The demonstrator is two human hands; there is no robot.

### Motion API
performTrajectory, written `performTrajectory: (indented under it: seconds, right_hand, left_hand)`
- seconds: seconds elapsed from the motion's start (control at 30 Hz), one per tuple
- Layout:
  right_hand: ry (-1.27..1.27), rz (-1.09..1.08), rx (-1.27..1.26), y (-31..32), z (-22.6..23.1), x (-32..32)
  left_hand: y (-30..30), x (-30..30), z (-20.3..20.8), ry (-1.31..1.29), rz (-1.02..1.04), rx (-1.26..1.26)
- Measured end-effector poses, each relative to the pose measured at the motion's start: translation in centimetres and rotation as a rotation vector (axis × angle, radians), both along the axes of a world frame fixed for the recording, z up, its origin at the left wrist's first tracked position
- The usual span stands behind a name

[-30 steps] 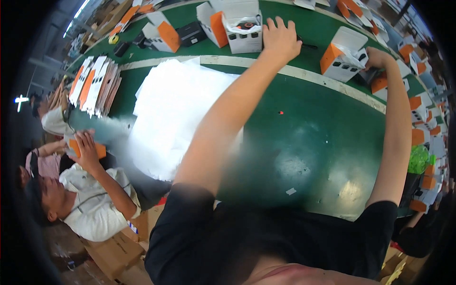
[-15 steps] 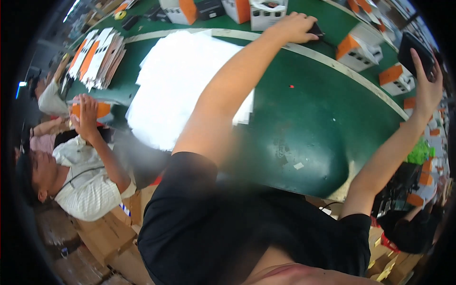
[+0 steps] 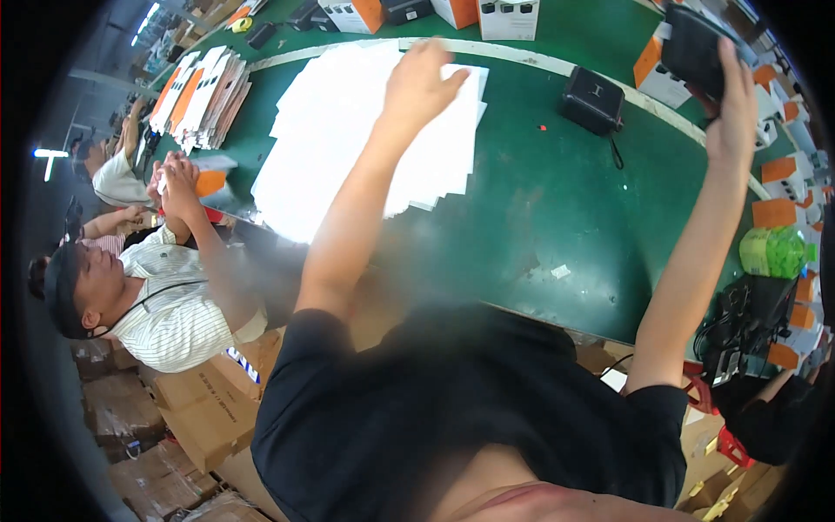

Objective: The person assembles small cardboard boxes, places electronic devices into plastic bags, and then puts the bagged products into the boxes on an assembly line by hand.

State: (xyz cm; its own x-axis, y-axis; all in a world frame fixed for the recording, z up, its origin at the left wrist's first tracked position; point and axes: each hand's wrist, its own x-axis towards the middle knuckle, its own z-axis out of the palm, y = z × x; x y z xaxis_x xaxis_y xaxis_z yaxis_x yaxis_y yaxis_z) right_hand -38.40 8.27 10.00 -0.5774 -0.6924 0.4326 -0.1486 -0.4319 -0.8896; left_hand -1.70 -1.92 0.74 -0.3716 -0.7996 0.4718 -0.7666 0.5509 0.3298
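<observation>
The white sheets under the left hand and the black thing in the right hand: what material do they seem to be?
White sheets: probably paper or thin card, flat, matte, fanned in a loose stack. Black case in the right hand: likely matte plastic or fabric; too blurred to tell.

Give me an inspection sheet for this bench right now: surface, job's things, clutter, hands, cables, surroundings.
Surface: green table, white line along its far side.
Job's things: black pouch in the right hand; white sheets under the left hand.
Clutter: second black pouch on the table; orange-and-white boxes along the far edge; paper scrap.
Hands: right grips the pouch, raised; left open over the sheets, contact unclear.
Cables: cord from the table pouch.
Surroundings: co-worker at left; cardboard cartons below.
</observation>
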Motion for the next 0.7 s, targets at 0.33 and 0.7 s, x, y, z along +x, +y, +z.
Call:
performTrajectory:
  seconds: [0.33, 0.7]
  right_hand:
    - [-0.15, 0.403, 0.207, -1.4, -3.2, 3.8]
    - [-0.394, 0.742, 0.523, -0.8, -7.5, 16.6]
  left_hand:
    - [0.3, 1.0, -0.9, 0.224, 0.164, 0.26]
    - [3.7, -1.5, 0.0, 0.93, -0.117, 0.377]
